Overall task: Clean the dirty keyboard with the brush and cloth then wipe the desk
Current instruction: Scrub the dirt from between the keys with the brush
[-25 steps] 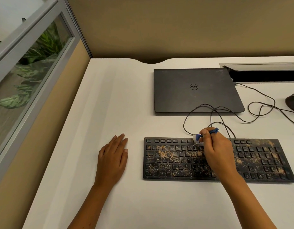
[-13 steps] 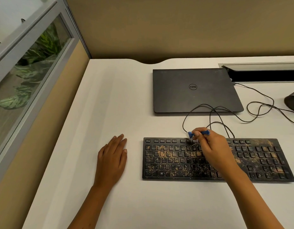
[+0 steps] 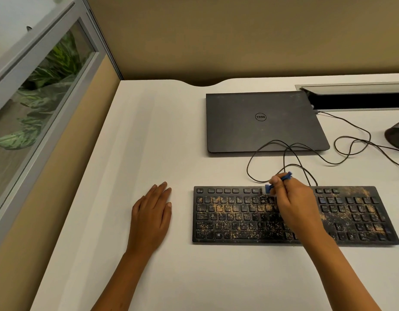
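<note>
A black keyboard [image 3: 239,218] strewn with brownish crumbs lies on the white desk [image 3: 149,135]. My right hand [image 3: 297,205] hovers over its upper middle and pinches a small blue brush [image 3: 280,181]. The brush head touches the top key row. My left hand [image 3: 151,215] rests flat on the desk, just left of the keyboard, fingers straight. No cloth is in view.
A shut black laptop [image 3: 261,122] lies behind the keyboard. Black cables [image 3: 342,149] loop between them and run right. A dark object [image 3: 397,136] sits at the right edge, and a cable slot [image 3: 355,98] is set into the desk at the back right.
My right hand has swept the brush leftward along the keyboard's top row. The left hand has stayed still.
</note>
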The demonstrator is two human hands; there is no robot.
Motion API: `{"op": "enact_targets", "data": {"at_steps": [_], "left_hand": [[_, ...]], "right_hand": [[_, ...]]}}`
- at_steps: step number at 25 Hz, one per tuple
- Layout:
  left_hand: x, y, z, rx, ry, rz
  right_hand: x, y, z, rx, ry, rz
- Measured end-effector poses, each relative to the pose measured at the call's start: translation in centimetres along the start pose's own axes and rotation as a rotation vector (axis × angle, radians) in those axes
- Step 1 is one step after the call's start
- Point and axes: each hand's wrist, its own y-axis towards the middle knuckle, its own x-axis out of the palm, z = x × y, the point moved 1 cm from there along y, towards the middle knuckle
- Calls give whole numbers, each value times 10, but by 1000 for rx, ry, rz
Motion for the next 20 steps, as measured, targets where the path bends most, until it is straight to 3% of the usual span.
{"op": "enact_targets", "data": {"at_steps": [5,9,13,20], "left_hand": [[0,0,0,-5,2,-2],[0,0,-1,-4,-5,1],[-1,0,0,-1,-7,4],[-1,0,1,-6,1,-4]], "right_hand": [[1,-1,-5,-48,-38,-76],[-1,0,-3,-48,-6,-14],[3,-1,-3,-33,-76,-77],[4,-1,-4,-43,-20,-48]]}}
